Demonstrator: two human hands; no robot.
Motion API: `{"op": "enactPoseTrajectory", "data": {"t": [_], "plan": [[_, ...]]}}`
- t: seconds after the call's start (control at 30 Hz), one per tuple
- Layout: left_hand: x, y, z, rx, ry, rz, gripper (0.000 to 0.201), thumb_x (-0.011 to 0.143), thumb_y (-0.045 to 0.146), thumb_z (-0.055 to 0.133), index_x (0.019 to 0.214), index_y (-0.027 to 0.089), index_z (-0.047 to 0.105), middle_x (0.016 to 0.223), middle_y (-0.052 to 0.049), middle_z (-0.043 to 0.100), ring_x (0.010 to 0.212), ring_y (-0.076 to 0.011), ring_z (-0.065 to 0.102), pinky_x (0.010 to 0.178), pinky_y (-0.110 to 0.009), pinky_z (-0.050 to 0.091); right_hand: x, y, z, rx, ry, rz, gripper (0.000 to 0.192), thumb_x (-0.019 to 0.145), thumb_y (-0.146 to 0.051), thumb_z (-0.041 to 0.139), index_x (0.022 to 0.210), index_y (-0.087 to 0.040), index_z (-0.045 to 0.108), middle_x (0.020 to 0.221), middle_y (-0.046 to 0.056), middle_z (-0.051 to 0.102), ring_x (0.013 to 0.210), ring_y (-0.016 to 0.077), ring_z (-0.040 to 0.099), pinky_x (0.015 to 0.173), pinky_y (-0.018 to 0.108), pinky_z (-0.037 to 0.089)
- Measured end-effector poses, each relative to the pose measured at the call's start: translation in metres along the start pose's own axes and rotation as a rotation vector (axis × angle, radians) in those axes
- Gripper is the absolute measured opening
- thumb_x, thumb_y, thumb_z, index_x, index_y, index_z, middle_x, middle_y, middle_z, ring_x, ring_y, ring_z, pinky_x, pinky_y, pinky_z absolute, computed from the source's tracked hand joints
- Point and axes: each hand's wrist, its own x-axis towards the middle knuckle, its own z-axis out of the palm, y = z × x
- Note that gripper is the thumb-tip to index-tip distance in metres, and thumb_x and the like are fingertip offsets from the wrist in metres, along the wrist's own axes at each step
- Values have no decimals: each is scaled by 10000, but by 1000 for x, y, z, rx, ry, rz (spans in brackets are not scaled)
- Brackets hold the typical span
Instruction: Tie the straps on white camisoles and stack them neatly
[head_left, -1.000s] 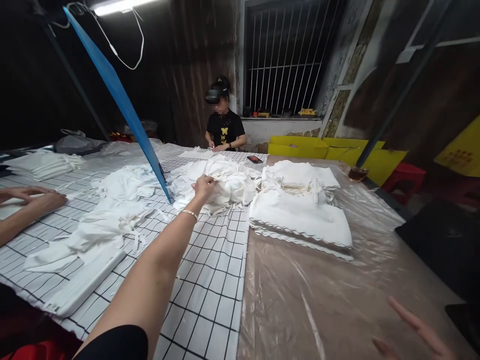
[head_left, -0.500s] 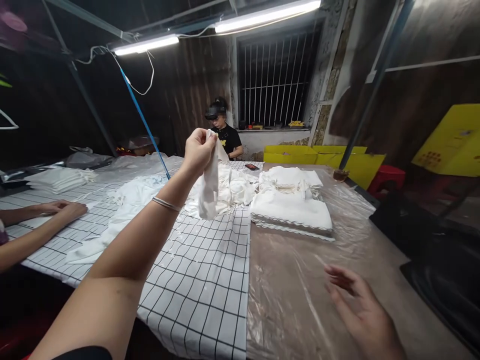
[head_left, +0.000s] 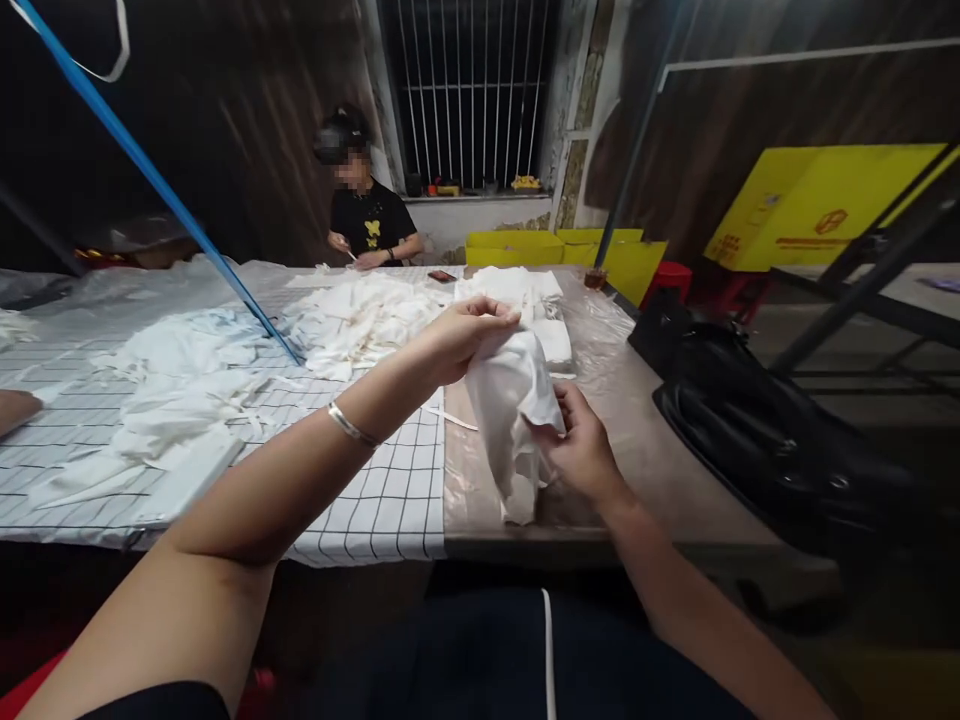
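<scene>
above the table edge, white cloth gripped between left hand and right hand

We held one white cloth piece above the table's near edge; it hung limp and crumpled, bunched at its top, its lower end touching the plastic-covered tabletop.
</scene>
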Motion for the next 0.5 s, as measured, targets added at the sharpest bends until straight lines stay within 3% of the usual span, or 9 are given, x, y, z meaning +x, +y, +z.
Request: {"op": "enactPoseTrajectory", "data": {"t": [0.1,0.2,0.27,0.37,0.43,0.5], "plan": [[21,-41,1,121,104,-104,172,769,134,688,854,149,539,762,-17,599,648,-111,583,639,-249,473,-1,46,-30,-62,137,193,215,619,-318,623,793,-198,585,685,15,663,629,184,601,565,272,448],[16,-93,2,422,253,49,176,777,162,659,897,161,531,868,-31,605,773,-138,588,711,-273,470,-9,84,-64,-288,245,325,159,578,-231,538,730,-200,570,595,-6,620,545,167,538,520,257,377],[-7,-127,10,647,168,142,134,807,233,630,874,171,531,856,-29,603,782,-153,580,714,-282,464,-16,99,-81,-428,279,351,192,580,-191,510,760,-202,579,605,-3,619,556,177,547,537,266,381],[-56,-171,31,944,-52,159,224,859,401,582,934,194,540,846,-33,618,751,-185,586,681,-310,465,-24,106,-91,-619,314,234,404,581,-118,501,963,-194,612,817,50,680,668,205,598,629,303,443],[-81,-190,43,1138,-95,212,298,832,449,617,967,195,540,925,-69,629,836,-233,594,720,-347,472,-25,105,-90,-743,254,44,549,568,-63,490,1085,-199,617,1011,94,679,814,229,617,745,339,464],[-94,-202,48,1252,-93,261,262,833,414,624,948,192,546,968,-91,628,902,-258,586,756,-363,466,-23,104,-89,-804,144,-101,512,580,-49,488,1033,-212,659,1033,94,680,901,248,605,822,363,450]]}}
